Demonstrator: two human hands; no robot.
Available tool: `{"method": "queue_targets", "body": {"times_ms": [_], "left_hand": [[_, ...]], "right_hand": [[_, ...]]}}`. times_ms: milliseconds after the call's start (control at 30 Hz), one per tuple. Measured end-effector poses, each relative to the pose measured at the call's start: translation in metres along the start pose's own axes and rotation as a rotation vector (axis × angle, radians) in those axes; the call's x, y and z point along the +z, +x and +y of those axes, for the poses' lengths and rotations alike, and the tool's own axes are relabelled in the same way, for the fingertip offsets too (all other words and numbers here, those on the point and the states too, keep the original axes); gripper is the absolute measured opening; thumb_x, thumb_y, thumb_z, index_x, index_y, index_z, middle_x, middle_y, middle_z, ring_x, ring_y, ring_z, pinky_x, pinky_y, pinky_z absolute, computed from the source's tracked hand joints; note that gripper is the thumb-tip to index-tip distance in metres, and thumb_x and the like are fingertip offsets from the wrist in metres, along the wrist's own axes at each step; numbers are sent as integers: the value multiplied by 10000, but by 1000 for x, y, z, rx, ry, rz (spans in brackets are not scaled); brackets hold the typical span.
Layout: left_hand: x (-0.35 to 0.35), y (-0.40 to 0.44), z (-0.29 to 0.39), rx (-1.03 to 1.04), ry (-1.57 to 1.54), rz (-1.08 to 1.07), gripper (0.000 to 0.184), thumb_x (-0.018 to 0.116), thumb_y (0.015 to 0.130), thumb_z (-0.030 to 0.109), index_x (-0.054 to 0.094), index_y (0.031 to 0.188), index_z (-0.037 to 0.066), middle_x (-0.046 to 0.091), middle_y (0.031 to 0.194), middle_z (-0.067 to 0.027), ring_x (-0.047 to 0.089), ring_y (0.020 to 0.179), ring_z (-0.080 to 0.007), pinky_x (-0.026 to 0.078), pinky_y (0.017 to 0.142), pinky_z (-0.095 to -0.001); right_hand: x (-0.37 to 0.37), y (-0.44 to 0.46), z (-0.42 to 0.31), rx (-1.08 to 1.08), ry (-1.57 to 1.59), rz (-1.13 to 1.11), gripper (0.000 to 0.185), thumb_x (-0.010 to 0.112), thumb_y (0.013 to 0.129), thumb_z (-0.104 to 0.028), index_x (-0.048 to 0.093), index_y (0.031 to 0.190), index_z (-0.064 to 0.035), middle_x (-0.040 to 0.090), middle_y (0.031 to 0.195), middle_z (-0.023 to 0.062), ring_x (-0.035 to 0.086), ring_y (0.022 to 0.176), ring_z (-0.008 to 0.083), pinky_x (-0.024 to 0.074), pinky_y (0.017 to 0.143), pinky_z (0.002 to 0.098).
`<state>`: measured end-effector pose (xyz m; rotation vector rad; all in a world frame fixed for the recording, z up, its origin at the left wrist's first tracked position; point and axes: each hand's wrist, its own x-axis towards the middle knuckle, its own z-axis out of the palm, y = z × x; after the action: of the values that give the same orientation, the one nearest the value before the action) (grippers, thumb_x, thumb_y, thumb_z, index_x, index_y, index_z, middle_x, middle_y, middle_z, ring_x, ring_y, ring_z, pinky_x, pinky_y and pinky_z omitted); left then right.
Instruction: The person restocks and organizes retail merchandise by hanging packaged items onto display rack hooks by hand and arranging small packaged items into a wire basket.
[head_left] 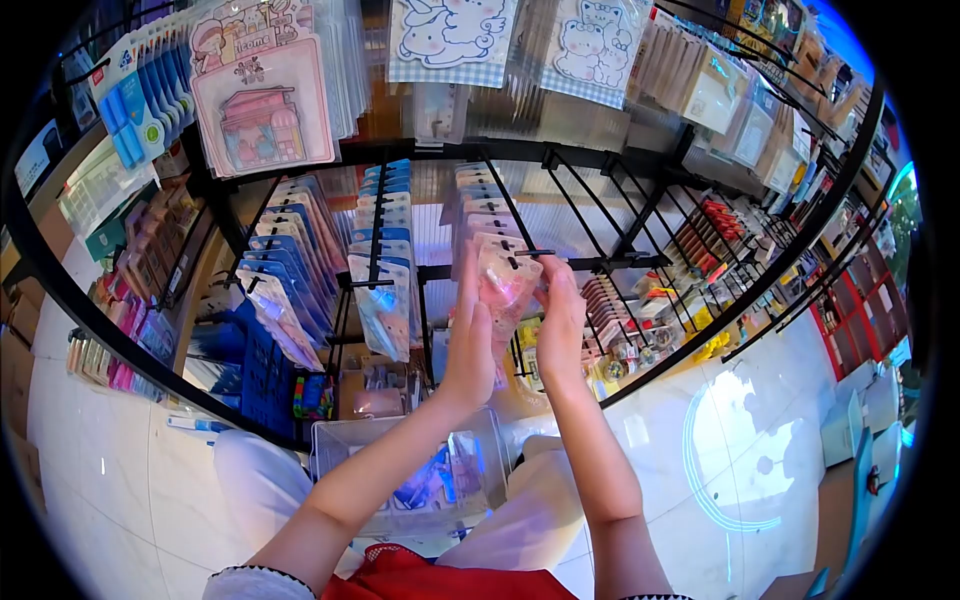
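Observation:
A pink carded pack (504, 285) in clear plastic hangs at the front of a row on a black display hook (533, 253). My left hand (472, 345) presses along the left side of the pack, fingers pointing up and thumb against its front. On the other side, my right hand (561, 318) grips the right edge close to the hook's tip, its fingertips partly hidden. More pink cards hang behind on the same hook. Below my forearms, a clear plastic bin (330, 450) holds several blue and purple packs (440, 478).
Rows of blue-and-pink carded packs (380, 300) hang to the left. Bare black hooks (590, 205) stick out to the right. Large pink card sets (265, 110) hang overhead. A blue basket (262, 365) stands low left, and a curved black rail (740, 320) crosses on the right.

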<state>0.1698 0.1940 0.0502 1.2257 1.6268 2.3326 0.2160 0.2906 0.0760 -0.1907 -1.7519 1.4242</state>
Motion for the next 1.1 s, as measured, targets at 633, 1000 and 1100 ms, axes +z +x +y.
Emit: {"method": "queue_targets", "body": {"times_ms": [633, 1000, 1100], "left_hand": [[11, -28, -32, 54, 290, 34, 696, 224, 930, 453, 5, 1386, -25, -23, 1458, -204, -17, 1357, -309, 25, 1081, -394], [-89, -48, -3, 367, 566, 212, 628, 336, 894, 237, 59, 1375, -56, 28, 1449, -227, 46, 1346, -351, 45, 1078, -415], [-96, -19, -17, 158, 396, 339, 611, 268, 931, 311, 55, 1375, -51, 65, 1445, -197, 77, 1342, -295, 67, 1079, -361]], "right_hand": [[10, -2, 39, 61, -80, 180, 128, 519, 850, -73, 555, 923, 26, 572, 845, 87, 541, 718, 148, 446, 659, 271], [51, -71, 5, -463, -392, -267, 491, 491, 823, -96, 323, 1263, 45, 288, 1335, 221, 413, 1140, 348, 321, 970, 400], [96, -65, 15, -341, -372, -315, 664, 454, 859, -126, 66, 1365, 60, 107, 1418, 246, 304, 1237, 366, 257, 1021, 398]]}}
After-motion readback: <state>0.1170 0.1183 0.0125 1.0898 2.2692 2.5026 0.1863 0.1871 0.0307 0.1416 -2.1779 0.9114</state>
